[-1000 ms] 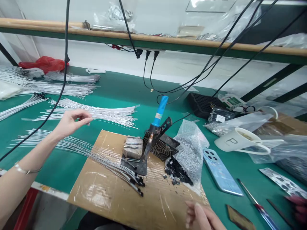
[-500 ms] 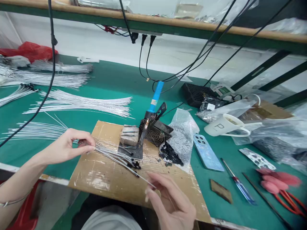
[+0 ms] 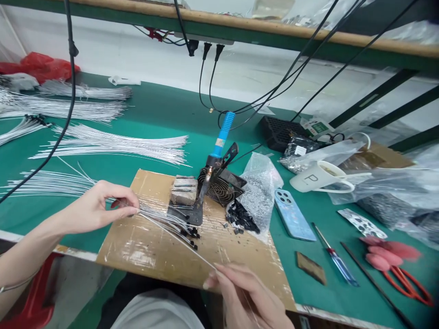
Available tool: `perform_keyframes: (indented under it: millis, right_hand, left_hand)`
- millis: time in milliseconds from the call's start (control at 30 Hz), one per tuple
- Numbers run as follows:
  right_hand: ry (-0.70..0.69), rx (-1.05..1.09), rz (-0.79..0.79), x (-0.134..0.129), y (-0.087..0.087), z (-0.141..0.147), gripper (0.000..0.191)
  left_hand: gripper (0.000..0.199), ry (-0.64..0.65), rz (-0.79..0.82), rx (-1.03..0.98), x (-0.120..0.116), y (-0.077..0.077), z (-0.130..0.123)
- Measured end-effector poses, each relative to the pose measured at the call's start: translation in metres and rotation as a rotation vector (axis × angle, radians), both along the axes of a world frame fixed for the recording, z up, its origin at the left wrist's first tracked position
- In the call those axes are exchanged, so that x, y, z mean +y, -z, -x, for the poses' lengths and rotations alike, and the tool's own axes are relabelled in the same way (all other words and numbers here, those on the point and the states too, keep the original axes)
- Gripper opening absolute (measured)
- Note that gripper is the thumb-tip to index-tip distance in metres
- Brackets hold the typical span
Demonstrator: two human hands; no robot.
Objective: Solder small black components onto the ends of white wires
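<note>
A thin wire [image 3: 181,242] ran straight across the lower center

The left hand [image 3: 118,205], left of the frame's center, was nearly closed, its thumb and forefinger pinched together on the thin wire. The right hand [image 3: 245,292], at the bottom and just right of center, had its thumb and forefinger brought together on the near end of that wire, the other fingers loosely curled. Between the two grips the thin wire slanted down to the right, above the cardboard [image 3: 151,260] in the lower middle of the frame.

Just beside it, a bundle of wires [image 3: 164,214] fanned out on the cardboard, its black-tipped ends pointing right and its far ends spreading left past the left hand onto the green worktop [image 3: 154,109]. More white wires [image 3: 116,144] lay crosswise above, in the left half of the frame.

Near the center, a soldering iron [image 3: 222,137] with a blue handle leaned in its stand, next to a pale block [image 3: 184,191]. Small black pieces [image 3: 242,217] had spilled right of the stand, at the mouth of a clear plastic bag [image 3: 262,192]. A blue phone [image 3: 297,219] lay farther right, below a white mug [image 3: 313,178].
</note>
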State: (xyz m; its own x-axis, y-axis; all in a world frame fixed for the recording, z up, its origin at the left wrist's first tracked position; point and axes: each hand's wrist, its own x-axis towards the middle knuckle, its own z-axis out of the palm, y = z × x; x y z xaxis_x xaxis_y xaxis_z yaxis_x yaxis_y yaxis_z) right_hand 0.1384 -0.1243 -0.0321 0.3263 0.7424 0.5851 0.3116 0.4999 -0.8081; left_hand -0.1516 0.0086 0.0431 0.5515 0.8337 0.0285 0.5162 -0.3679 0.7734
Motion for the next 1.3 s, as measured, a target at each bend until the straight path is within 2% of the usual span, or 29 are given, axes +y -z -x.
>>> perform_keyframes:
  millis: [133, 300, 400, 500, 700, 867, 967, 1033, 1133, 1167, 1233, 1300]
  right_hand:
    - [-0.106, -0.017, -0.03, -0.001, -0.002, -0.012, 0.032]
    - [-0.041, 0.045, -0.025, -0.008, 0.0, -0.007, 0.026]
    - [0.017, 0.269, 0.089, -0.008, 0.005, 0.001, 0.017]
    - [-0.003, 0.496, 0.243, -0.004, 0.009, 0.004, 0.022]
    - [-0.044, 0.631, 0.392, 0.006, 0.016, -0.003, 0.027]
    - [-0.058, 0.618, 0.456, 0.006, 0.015, -0.004, 0.03]
    - [-0.048, 0.595, 0.496, 0.004, 0.01, 0.0, 0.029]
    - [-0.043, 0.533, 0.505, 0.005, 0.009, 0.004, 0.028]
    - [-0.05, 0.284, 0.475, 0.01, 0.013, 0.01, 0.026]
    - [-0.063, 0.194, 0.458, 0.012, 0.016, 0.012, 0.026]
    - [-0.102, 0.083, 0.436, 0.016, 0.022, 0.015, 0.026]
    - [-0.13, 0.041, 0.44, 0.021, 0.027, 0.018, 0.025]
  left_hand:
    - [0.022, 0.021, 0.034, 0.002, 0.001, -0.001, -0.003]
    - [0.019, 0.069, 0.065, 0.03, 0.004, -0.004, -0.009]
    - [0.023, 0.079, 0.028, 0.024, 0.002, -0.007, -0.012]
    - [0.024, 0.031, 0.016, 0.039, -0.003, -0.006, -0.011]
    - [0.02, 0.037, 0.066, 0.051, -0.006, 0.003, -0.003]
    - [0.021, 0.069, 0.128, 0.038, -0.006, 0.008, -0.002]
    - [0.027, 0.013, 0.13, 0.051, -0.004, 0.011, -0.001]
    - [0.03, -0.025, 0.085, 0.109, -0.003, 0.015, 0.002]
    - [0.02, -0.062, -0.105, 0.277, -0.005, 0.022, 0.001]
    - [0.016, -0.074, -0.169, 0.314, -0.009, 0.025, -0.003]
    - [0.023, -0.068, -0.21, 0.307, -0.021, 0.03, -0.019]
    - [0.027, 0.024, -0.1, 0.212, -0.036, 0.035, -0.045]
